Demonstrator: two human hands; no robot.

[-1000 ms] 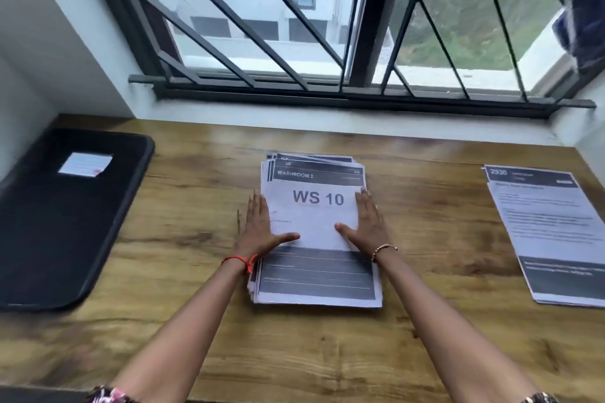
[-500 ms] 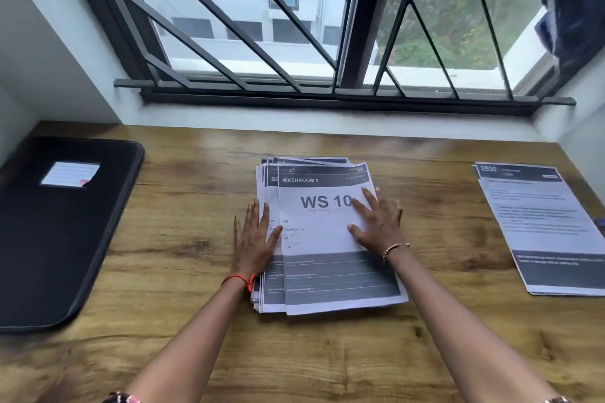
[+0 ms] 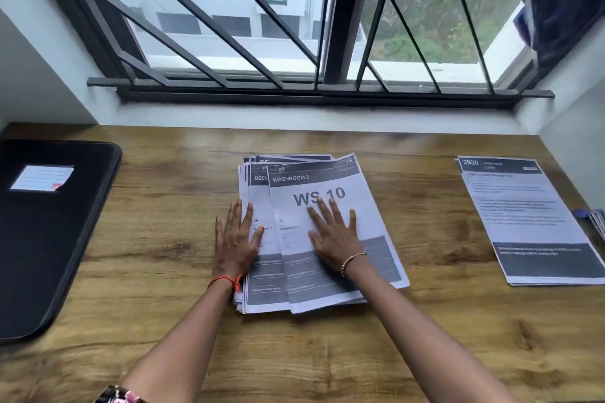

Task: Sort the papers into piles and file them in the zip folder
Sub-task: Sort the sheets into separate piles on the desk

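Hands: your left hand (image 3: 234, 245) lies flat on the left edge of the stack (image 3: 258, 301), fingers straight, pinning it; your right hand (image 3: 334, 239) lies flat on the top sheet (image 3: 327, 183), fingers spread, pressing; neither grips anything.
Top sheet: headed WASHROOM 2, WS 10; it sits skewed, its near corner overhanging the stack's right side.
Sheet beneath (image 3: 260, 203): now shows a strip down its left side, with a heading that starts BED.
Stack: in the middle of the table (image 3: 163, 255), between the zip folder (image 3: 49, 239) on your left and the right pile (image 3: 530, 222).
Right pile: headed 2930; well apart from the stack; untouched.
Zip folder: black, lying flat, looks shut; nothing appears filed yet.
Against 1 s ago: the top sheet lay square on the stack, with 1 hand on each side edge; 0.5 s ago it had begun to slide right; now it has slid and turned further, and your right hand has moved onto its middle.
Meaning: you are peeling 1 sheet off to sort it; sorting looks barely started; filing is still ahead.
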